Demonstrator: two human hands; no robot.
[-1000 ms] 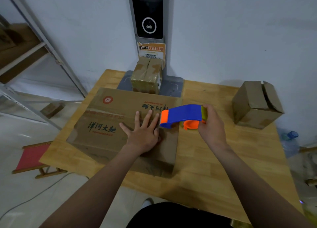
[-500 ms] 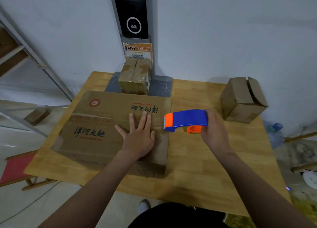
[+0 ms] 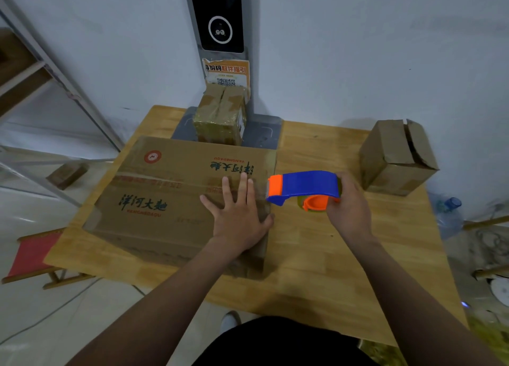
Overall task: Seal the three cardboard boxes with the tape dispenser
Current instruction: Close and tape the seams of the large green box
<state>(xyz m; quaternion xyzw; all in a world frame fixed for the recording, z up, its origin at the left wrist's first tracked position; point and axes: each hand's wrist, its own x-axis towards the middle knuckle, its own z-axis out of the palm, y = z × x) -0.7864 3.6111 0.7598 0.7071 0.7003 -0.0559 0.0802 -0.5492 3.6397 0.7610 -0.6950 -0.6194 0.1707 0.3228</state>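
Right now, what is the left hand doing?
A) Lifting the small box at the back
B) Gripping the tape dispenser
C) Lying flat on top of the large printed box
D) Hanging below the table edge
C: the left hand lies flat, fingers spread, on the large printed box, while the right hand holds the tape dispenser.

- My wooden desk [image 3: 316,255] stands against a plain white wall [image 3: 358,49].
- Left of me, a metal shelf frame [image 3: 82,104] and a red folding stool [image 3: 30,255] on the pale floor [image 3: 41,324].
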